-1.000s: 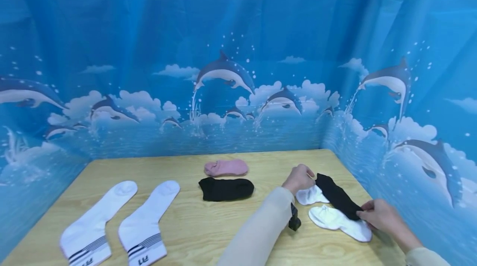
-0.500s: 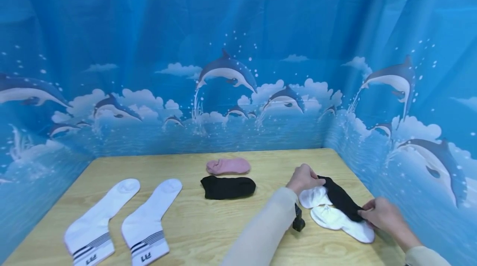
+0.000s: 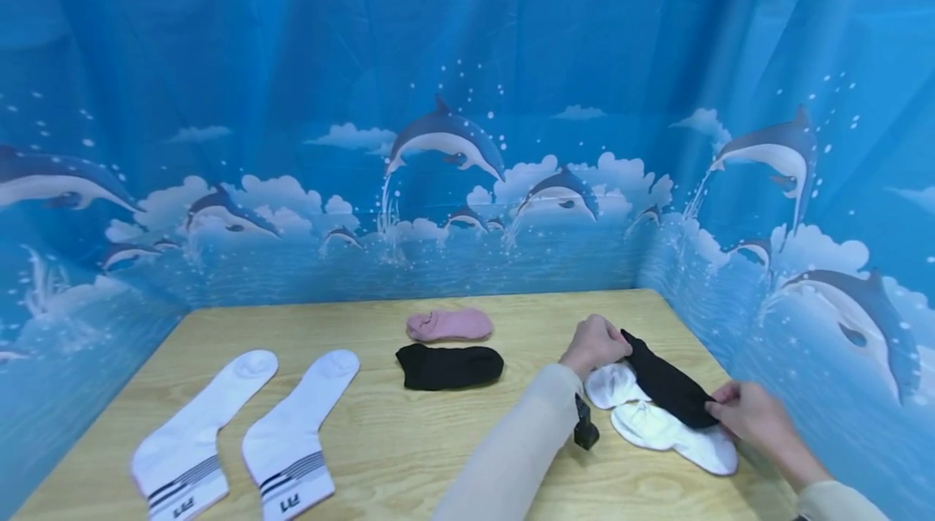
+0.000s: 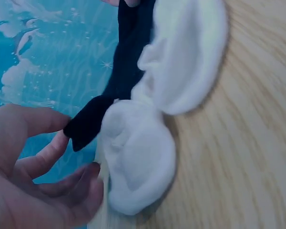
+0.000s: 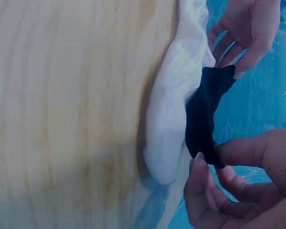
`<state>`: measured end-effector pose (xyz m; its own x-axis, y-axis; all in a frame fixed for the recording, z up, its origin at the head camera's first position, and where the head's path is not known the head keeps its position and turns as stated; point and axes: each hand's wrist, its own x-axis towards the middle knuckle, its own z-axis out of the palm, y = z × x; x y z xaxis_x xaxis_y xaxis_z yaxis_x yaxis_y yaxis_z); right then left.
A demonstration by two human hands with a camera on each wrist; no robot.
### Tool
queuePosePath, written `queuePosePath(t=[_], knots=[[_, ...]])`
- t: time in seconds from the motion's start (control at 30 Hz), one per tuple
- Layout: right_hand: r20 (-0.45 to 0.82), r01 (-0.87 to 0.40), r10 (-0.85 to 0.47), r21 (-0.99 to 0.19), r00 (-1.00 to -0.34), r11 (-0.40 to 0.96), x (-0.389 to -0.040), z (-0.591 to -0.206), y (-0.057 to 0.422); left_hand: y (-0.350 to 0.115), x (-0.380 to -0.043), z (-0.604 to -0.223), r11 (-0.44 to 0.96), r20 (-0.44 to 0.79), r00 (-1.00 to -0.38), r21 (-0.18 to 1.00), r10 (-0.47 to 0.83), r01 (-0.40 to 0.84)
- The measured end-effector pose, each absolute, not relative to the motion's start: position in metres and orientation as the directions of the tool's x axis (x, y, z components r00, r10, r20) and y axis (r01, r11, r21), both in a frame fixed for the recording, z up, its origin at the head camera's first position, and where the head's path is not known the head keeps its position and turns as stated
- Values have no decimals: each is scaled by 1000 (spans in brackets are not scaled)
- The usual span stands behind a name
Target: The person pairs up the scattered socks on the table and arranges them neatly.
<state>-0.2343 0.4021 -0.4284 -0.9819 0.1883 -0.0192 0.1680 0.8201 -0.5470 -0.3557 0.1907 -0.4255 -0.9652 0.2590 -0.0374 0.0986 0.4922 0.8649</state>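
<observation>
A black low-cut sock (image 3: 668, 381) is stretched between my two hands at the right of the table. Thumb and finger of my left hand (image 3: 595, 345) pinch its far end; in the left wrist view this is a dark tip (image 4: 86, 126). My right hand (image 3: 756, 417) pinches the near end between thumb and fingers, as the right wrist view also shows. Beside and partly under the black sock lie two white low socks: one (image 3: 612, 385) near my left hand, the other (image 3: 672, 436) nearer the front. The black sock hides part of the white ones.
Another black sock (image 3: 449, 368) lies mid-table, with a pink sock (image 3: 450, 325) just behind it. Two long white striped socks (image 3: 186, 440) lie side by side at the left. A blue dolphin-print curtain (image 3: 467, 99) stands around the wooden table (image 3: 409, 456).
Both hands have risen slightly, still pinching the black sock, and its far end now stands a little higher. The other socks stay put; the view has shifted slightly.
</observation>
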Motion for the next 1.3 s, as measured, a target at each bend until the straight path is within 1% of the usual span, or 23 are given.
queuePosePath(t=[0.1, 0.23, 0.33, 0.4, 0.47, 0.57, 0.77, 0.87, 0.97, 1.07, 1.2, 1.3], knots=[[4, 156, 192, -571, -981, 806, -237, -426, 401, 190, -357, -424, 432, -70, -969, 901, 238, 41], [40, 131, 192, -596, -980, 793, -240, -423, 397, 187, -355, -422, 287, -116, -963, 957, 243, -43], [88, 102, 189, -584, -978, 805, -241, -422, 395, 185, -353, -421, 198, -141, -958, 976, 252, -91], [131, 79, 183, -566, -974, 821, -243, -420, 392, 183, -351, -419, 179, -146, -956, 979, 253, -102], [169, 58, 178, -545, -969, 837, -244, -418, 389, 179, -349, -417, 187, -153, -955, 976, 252, -107], [204, 29, 169, -553, -964, 833, -245, -415, 384, 171, -347, -412, 202, -168, -950, 972, 263, -116], [232, -15, 156, -599, -960, 800, -246, -414, 373, 157, -346, -410, 193, -227, -922, 966, 313, -172], [236, -24, 149, -602, -960, 798, -247, -413, 369, 156, -347, -413, 228, -243, -924, 957, 295, -179], [243, -31, 140, -588, -960, 808, -249, -413, 366, 154, -347, -418, 264, -227, -943, 951, 243, -161], [247, -36, 133, -579, -960, 815, -251, -412, 364, 151, -348, -420, 268, -201, -957, 953, 207, -142], [256, -40, 133, -574, -957, 818, -252, -411, 364, 141, -348, -417, 269, -176, -960, 956, 218, -114], [265, -43, 134, -570, -955, 820, -252, -411, 363, 133, -346, -414, 309, -153, -963, 948, 222, -80]])
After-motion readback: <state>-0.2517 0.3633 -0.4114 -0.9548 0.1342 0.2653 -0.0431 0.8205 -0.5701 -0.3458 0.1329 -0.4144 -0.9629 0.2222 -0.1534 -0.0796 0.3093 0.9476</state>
